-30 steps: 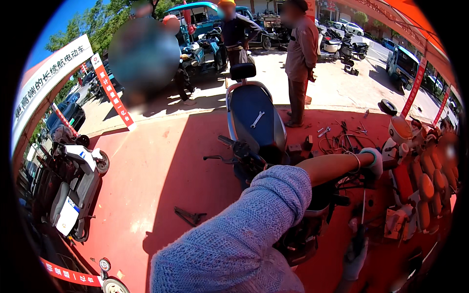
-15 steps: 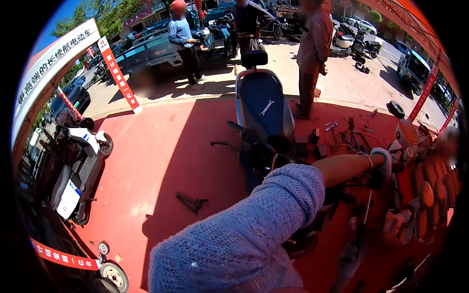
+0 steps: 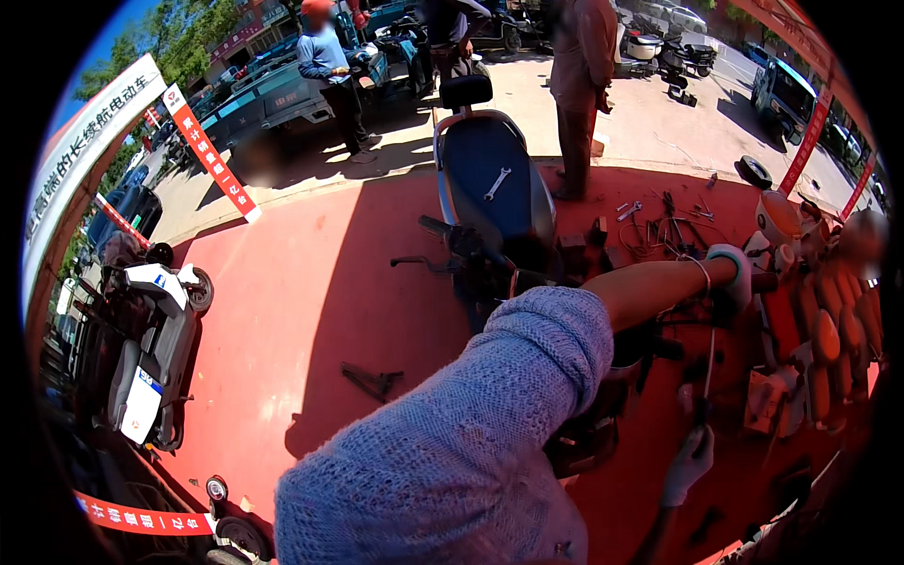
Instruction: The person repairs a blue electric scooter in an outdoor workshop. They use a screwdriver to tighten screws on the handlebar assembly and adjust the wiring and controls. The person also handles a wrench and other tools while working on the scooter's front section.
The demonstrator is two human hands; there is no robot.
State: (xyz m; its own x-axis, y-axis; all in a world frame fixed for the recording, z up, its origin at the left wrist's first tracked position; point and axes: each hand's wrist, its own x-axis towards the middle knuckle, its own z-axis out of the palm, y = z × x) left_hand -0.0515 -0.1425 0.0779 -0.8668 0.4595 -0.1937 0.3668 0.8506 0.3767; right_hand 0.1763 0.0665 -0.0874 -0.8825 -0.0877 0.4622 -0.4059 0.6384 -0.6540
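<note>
Outdoors under a canopy: red floor (image 3: 254, 377), part sun, part shade, w/ pale sunlit pavement beyond. R hand (image 3: 690, 466), in a light glove, has fingers curled round the dark handle of a screwdriver (image 3: 701, 414); shaft points up twd the other hand, tip in dark clutter, can't tell what it touches. L hand (image 3: 733, 273), also gloved, is reached out to the R at a dark grip-like bar (image 3: 765, 281); fingers mostly hidden, so can't tell if it's closed on it. L wrist has a pale band; blue knit sleeve (image 3: 452, 433) pushed up nr elbow, arm across the lower middle.

Just beyond the arm: scooter (image 3: 471, 155) w/ dark blue seat, black backrest, handlebar & lever on its near side; a wrench (image 3: 497, 185) lies on the seat. R of it on the floor, loose tools & cables (image 3: 669, 231). Far R: rows of orange-brown panels (image 3: 827, 334), an open carton (image 3: 763, 400) nr them; loose tyre (image 3: 753, 171) farther back. L of the arm, dark metal bracket (image 3: 372, 381) on floor. Far L: white/black scooter (image 3: 155, 348).

Bkgd: person in brownish-red top (image 3: 579, 75) behind the seat, person in lt blue top (image 3: 325, 58) farther L, plus parked vehicles.
</note>
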